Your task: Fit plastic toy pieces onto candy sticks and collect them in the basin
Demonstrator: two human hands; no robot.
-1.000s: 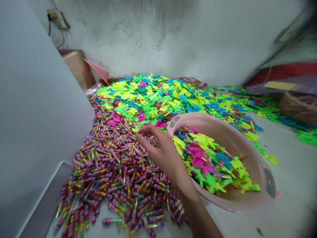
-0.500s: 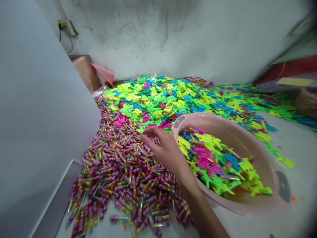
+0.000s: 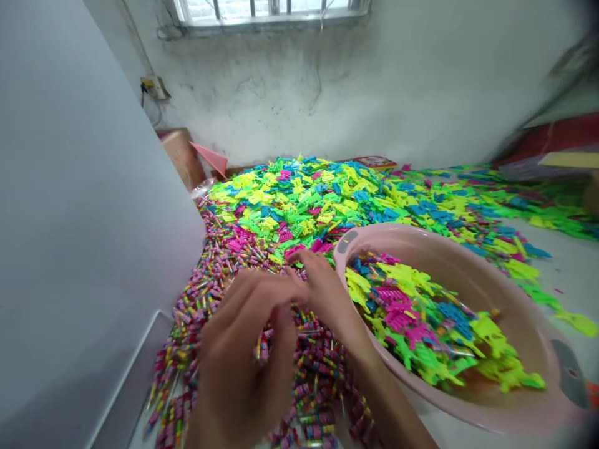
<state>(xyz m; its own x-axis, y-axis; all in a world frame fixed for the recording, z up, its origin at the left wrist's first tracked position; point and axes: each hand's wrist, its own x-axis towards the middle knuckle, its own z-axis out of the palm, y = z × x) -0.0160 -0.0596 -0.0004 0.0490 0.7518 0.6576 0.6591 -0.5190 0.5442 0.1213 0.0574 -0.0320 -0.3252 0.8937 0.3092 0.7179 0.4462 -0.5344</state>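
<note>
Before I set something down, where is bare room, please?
Bare white surface shows right of the oval pink plastic tub, bordered by scattered neon plastic pieces; another patch lies between tub and right forearm. Left of the tub is crowded: small purple-labelled tubes show around the left hand.

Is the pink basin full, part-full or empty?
Part-full: the pink basin holds a heap of bright plastic pieces, with bare inner wall showing along its far and right sides.
</note>
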